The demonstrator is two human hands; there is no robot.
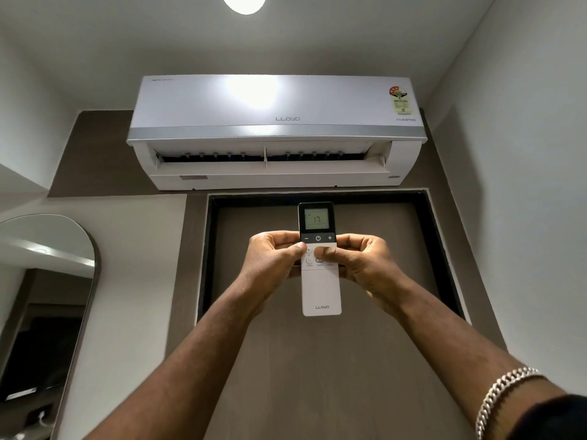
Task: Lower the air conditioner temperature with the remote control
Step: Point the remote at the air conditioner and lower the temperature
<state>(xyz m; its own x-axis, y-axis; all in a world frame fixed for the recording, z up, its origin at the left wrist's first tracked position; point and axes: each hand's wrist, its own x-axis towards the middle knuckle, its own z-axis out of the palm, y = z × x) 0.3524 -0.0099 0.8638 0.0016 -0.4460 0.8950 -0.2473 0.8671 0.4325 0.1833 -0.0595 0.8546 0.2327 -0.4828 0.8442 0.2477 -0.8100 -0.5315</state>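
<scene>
A white Lloyd air conditioner [276, 131] hangs high on the wall, its louvre flap open. Below it I hold a white remote control [320, 287] upright with both hands, its black top pointing at the unit. The small screen [316, 218] reads 17. My left hand [273, 258] grips the remote's left edge, thumb resting just under the minus button. My right hand [362, 262] grips the right edge, thumb lying across the white buttons below the power key.
A brown door [317, 360] in a dark frame stands right behind the remote. An arched mirror [47, 296] hangs on the left wall. A round ceiling light [244, 1] glows overhead. A silver chain bracelet [505, 392] sits on my right wrist.
</scene>
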